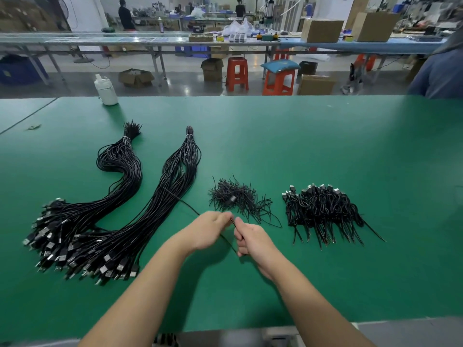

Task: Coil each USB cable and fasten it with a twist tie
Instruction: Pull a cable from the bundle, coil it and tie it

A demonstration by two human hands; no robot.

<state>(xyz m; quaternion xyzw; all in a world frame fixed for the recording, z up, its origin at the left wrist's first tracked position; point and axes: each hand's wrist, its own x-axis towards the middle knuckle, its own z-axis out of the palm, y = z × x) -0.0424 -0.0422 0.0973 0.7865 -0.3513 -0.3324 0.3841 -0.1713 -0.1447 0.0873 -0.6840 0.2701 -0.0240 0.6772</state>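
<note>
We've got both hands, left hand [209,227] and right hand [251,240], pinching one cable [190,209]; it could snag the bundle [160,201] it trails from.

Uncoiled cables [120,211] left, twist ties [238,199] middle, coiled cables [323,211] right

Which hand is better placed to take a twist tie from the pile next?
Probably the right hand. The twist tie pile lies just beyond it, slightly nearer than to the left hand. Both hands grip the cable now.
</note>
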